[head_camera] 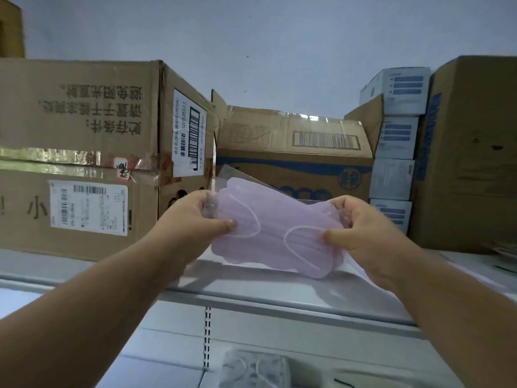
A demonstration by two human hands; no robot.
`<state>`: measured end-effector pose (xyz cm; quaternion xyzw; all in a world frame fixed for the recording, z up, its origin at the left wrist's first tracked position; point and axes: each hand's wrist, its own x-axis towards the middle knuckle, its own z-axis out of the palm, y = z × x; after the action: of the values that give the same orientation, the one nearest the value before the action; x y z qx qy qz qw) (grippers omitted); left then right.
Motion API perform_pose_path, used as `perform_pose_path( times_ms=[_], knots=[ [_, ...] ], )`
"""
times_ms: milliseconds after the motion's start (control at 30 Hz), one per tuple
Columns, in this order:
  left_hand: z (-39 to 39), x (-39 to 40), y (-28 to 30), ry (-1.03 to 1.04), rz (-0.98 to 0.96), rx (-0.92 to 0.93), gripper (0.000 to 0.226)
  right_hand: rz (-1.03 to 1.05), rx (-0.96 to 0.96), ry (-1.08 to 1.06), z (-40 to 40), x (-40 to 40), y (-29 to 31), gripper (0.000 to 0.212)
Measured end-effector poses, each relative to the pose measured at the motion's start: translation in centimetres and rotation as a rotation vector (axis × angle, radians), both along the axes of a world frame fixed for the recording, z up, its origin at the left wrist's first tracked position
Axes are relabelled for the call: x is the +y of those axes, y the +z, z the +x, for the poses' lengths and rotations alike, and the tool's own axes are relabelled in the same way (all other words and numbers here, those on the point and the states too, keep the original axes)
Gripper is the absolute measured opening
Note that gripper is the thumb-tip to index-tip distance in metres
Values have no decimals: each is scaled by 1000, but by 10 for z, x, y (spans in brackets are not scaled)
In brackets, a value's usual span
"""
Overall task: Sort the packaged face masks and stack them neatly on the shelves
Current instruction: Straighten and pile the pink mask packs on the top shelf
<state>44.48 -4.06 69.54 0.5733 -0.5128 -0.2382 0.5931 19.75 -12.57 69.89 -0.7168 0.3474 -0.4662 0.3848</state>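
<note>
- Both hands are holding one clear packet of pink face masks [275,229] just above the front edge of the top shelf [279,295], which serves as the landmark here.
- The left hand [193,217] is gripping the packet's left end, thumb lying across the front and fingers curled behind.
- The right hand [361,228] is pinching the right end in the same way, thumb pressing on the front film.
- The packet's long axis is running left to right, roughly along the shelf edge, tilting down toward the right; neither hand is looking clearly nearer the shelf.
- The open spot on the shelf is lying straight ahead and slightly below the packet, in front of the low open carton [293,152], so the coming move is probably a short push forward and down.
- Left on the shelf, a big cardboard box [81,152] is showing upside-down Chinese print and a barcode label reading 320035513.
- Right on the shelf, white and blue boxes [397,135] are standing stacked; their print is too small to read.
- Below the shelf edge, another mask packet [254,368] is lying, blurred.
</note>
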Motion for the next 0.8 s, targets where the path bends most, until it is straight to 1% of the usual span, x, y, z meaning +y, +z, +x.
perform_pose_path(
  times_ms=[100, 233, 333, 433, 500, 600, 733, 800],
  knots=[
    [10, -2, -5, -5, 68, -42, 29, -11, -20, -16, 0, 3, 0, 40],
    [17, -4, -7, -33, 79, -7, 27, -114, -15, -19, -3, 8, 3, 42],
    [18, -3, -8, -86, 62, -32, 32, -185, -7, -33, -2, 11, 2, 33],
    [23, -3, -8, -115, 46, -8, 36, -272, 55, -149, -4, 16, 1, 23],
    [26, -4, -8, -111, 44, -22, 32, -241, 98, -194, -6, 18, 1, 26],
    [28, -5, -8, -125, 53, -40, 27, -71, 76, -150, -8, 20, -3, 36],
    [26, -2, -4, -141, -15, -22, 25, -70, -71, -128, -7, 26, 4, 29],
    [25, -1, -4, -149, 14, -40, 26, -45, -74, -124, -9, 26, 7, 33]
  ],
)
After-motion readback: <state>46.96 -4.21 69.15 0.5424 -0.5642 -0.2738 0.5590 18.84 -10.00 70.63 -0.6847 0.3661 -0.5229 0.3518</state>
